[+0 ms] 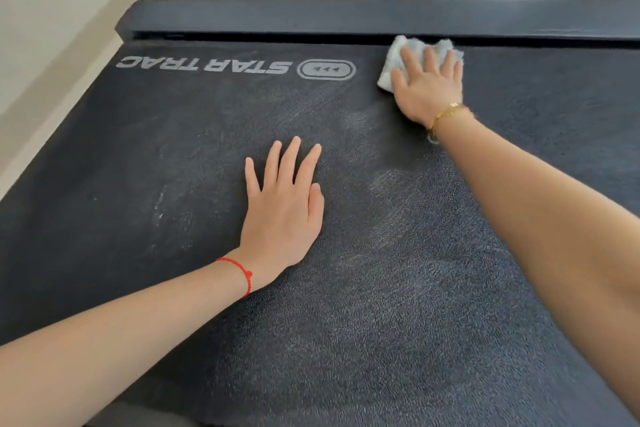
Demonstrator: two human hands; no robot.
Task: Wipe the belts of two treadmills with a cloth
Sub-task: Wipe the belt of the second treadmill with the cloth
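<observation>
- One cloth (391, 61), pale and crumpled, lies on the belt (381, 288) at its far edge, touching the dark end rail (311, 15).
- R hand (427, 87) flat on cloth w/ fingers spread, pressing, not pinching.
- L hand (282, 215) open, palm down mid-belt as a brace, holding nothing.
- Dusty streaks show near the logo (235, 66); best to overlap strokes w/ even pressure, working across toward it.
</observation>
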